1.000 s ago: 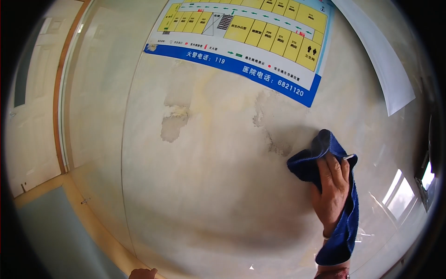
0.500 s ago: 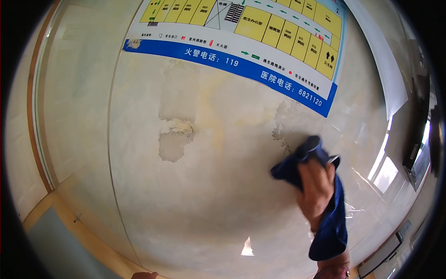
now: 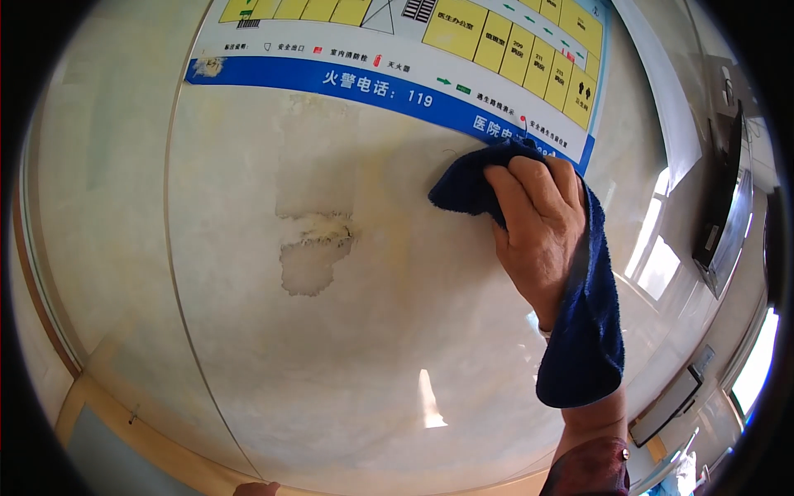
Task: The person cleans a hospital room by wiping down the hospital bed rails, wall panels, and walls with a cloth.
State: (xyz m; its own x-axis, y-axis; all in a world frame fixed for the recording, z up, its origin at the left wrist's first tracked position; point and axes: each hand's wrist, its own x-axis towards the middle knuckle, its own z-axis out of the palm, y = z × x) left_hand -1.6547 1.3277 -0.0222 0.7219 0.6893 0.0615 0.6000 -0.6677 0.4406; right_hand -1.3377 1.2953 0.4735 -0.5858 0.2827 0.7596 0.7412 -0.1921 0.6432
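Observation:
My right hand (image 3: 542, 236) presses a dark blue cloth (image 3: 589, 322) against the pale wall panel (image 3: 413, 322). Its fingers are bent over the bunched top of the cloth, and the rest hangs down along the wrist. The cloth's top covers part of the blue lower strip of a floor-plan sign (image 3: 397, 95). Left of the cloth, a patch of stained, peeling residue (image 3: 310, 264) marks the wall. Only a sliver of my left hand (image 3: 256, 489) shows at the lower edge, beside the tan rail; its fingers are mostly hidden.
A white sheet (image 3: 662, 107) hangs loose at the sign's right. Farther right, a dark flat screen (image 3: 728, 215) is mounted on the wall. A tan rail (image 3: 165, 450) runs along the bottom, with a small metal hook (image 3: 132, 413) at the left. A vertical seam divides the panels.
My right hand has moved up the wall with the cloth, from below the sign onto its lower strip. The right-hand residue patch is now hidden or gone. My view has shifted slightly.

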